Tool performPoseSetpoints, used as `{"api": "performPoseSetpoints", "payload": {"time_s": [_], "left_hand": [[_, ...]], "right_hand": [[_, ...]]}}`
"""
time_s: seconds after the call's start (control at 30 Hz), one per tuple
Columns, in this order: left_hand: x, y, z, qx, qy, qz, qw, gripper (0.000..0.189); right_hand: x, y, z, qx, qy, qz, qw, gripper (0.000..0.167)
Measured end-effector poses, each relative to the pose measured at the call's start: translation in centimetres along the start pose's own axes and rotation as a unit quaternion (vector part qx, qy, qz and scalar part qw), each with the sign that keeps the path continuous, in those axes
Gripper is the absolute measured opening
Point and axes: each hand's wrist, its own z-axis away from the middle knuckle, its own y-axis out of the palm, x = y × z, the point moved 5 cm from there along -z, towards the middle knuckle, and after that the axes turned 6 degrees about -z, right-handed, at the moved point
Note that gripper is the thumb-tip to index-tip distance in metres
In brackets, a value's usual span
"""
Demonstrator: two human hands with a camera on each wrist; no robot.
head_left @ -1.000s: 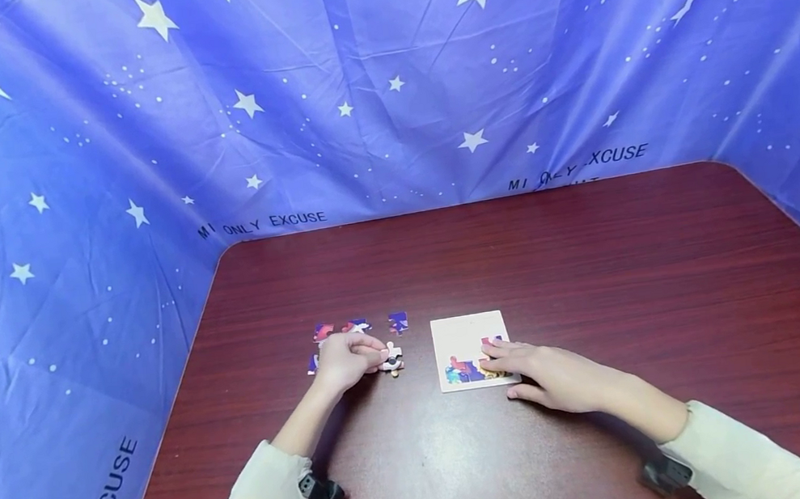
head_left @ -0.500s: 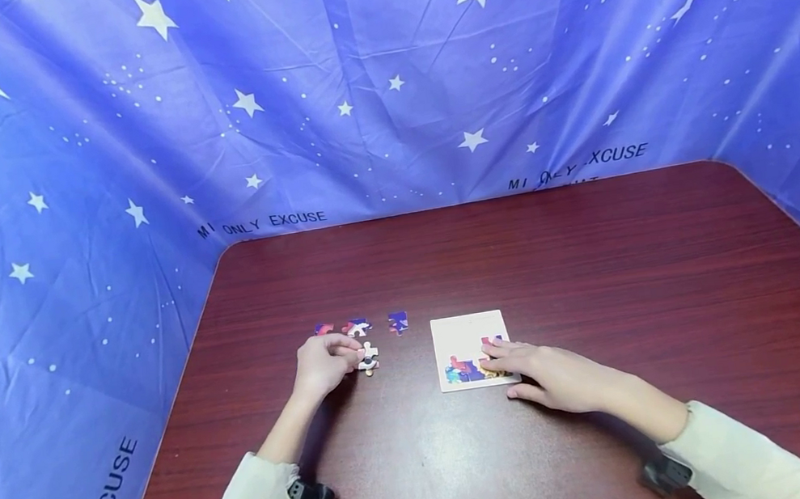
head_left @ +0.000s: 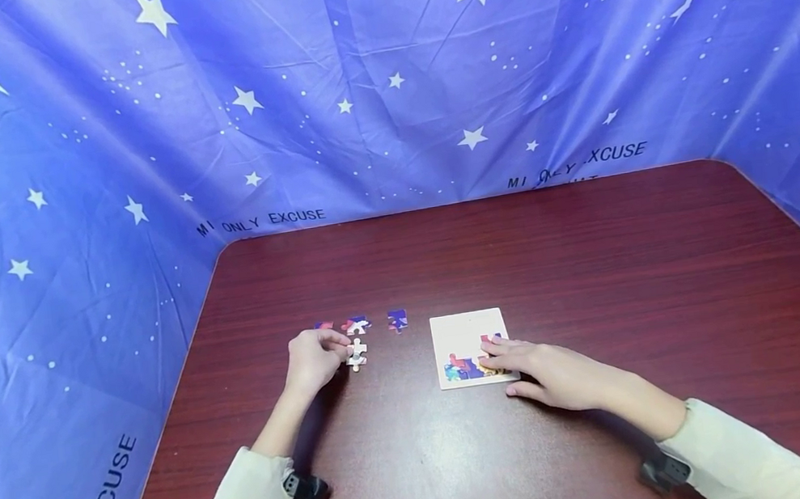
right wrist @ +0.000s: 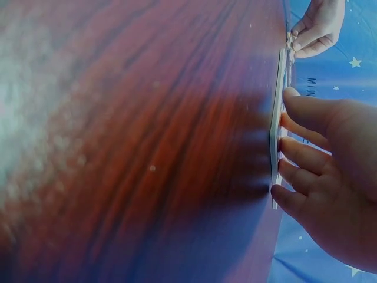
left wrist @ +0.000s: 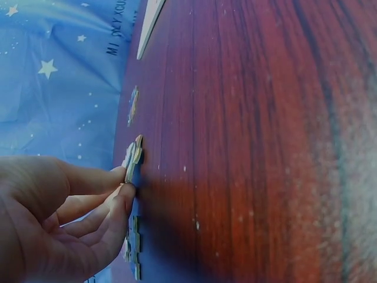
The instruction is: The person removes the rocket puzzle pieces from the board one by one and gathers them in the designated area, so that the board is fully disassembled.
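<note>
Between thumb and fingers, my left hand (head_left: 315, 362) pinches a pale jigsaw puzzle piece (head_left: 357, 355) at its left edge. In the left wrist view this piece (left wrist: 134, 158) shows edge-on, close over the table. Loose puzzle pieces lie just behind it: a purple-and-white one (head_left: 357, 324), a mostly hidden red one (head_left: 323, 325) and a purple one (head_left: 397, 320) farther right. My right hand (head_left: 563, 375) rests its extended fingers on the right side of a square puzzle board (head_left: 456, 333), covering part of it. Colourful pieces (head_left: 465, 368) fill the board's lower part; its upper left is bare.
The dark red wood-grain table (head_left: 577, 263) spreads around both hands. A blue curtain (head_left: 382, 80) with white stars hangs along its back and sides. In the left wrist view more puzzle pieces (left wrist: 136, 247) lie below the fingers.
My left hand has moved left with the pinched puzzle piece, away from the board toward the other loose pieces. The right hand stays in place on the board.
</note>
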Motion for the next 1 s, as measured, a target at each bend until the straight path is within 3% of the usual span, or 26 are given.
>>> {"api": "performPoseSetpoints", "payload": {"time_s": [0.47,0.8,1.0], "left_hand": [[-0.22,0.23,-0.09,-0.006,0.000,0.001,1.0000,0.005],[-0.44,0.32,-0.03,-0.012,0.023,-0.009,0.9996,0.006],[-0.69,0.43,-0.04,-0.014,0.055,-0.027,0.9980,0.004]], "right_hand": [[0.09,-0.05,-0.02,-0.002,-0.004,0.000,1.0000,0.044],[-0.33,0.08,0.10,0.007,0.012,-0.006,0.9999,0.045],[-0.35,0.05,0.20,0.005,0.015,-0.008,0.9998,0.045]]}}
